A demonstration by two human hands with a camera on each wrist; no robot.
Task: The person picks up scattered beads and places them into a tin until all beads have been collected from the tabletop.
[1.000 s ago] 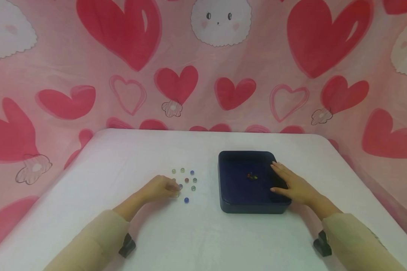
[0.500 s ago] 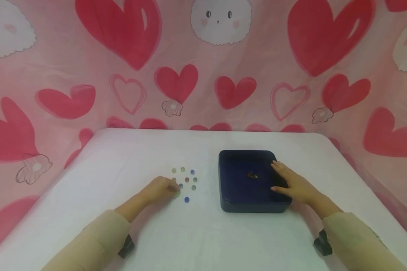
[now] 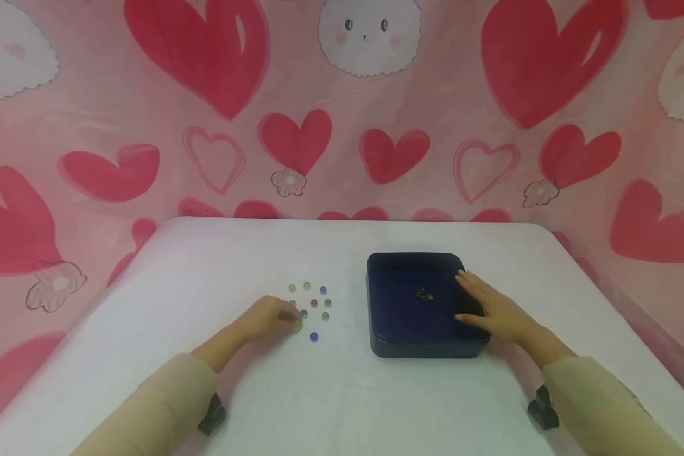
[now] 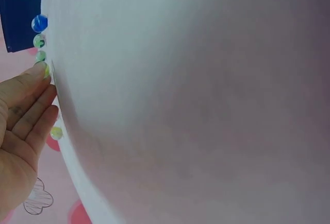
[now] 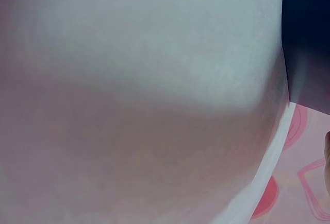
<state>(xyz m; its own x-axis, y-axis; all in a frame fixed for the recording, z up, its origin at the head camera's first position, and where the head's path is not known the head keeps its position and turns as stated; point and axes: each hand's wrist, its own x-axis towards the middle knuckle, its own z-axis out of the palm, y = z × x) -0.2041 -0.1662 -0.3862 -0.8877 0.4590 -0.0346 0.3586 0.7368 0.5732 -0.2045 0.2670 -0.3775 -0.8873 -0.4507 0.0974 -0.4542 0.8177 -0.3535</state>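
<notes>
Left hand (image 3: pixel 270 316) pinching a yellow-green marble (image 4: pixel 47 70), left of the tray (image 3: pixel 430 349)! | right hand (image 3: pixel 498 315), fingers extended, on the tray's right rim | loose marbles (image 3: pixel 314 303) left of it, small cluster (image 3: pixel 424 296) inside

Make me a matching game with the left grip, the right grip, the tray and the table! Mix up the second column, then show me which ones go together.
Things:
1. left grip
2. right grip
3. tray
4. table

Clues:
A. white
B. on the tray's right side
C. pinching a yellowish marble
D. dark blue

Right pairs: 1-C, 2-B, 3-D, 4-A
</notes>
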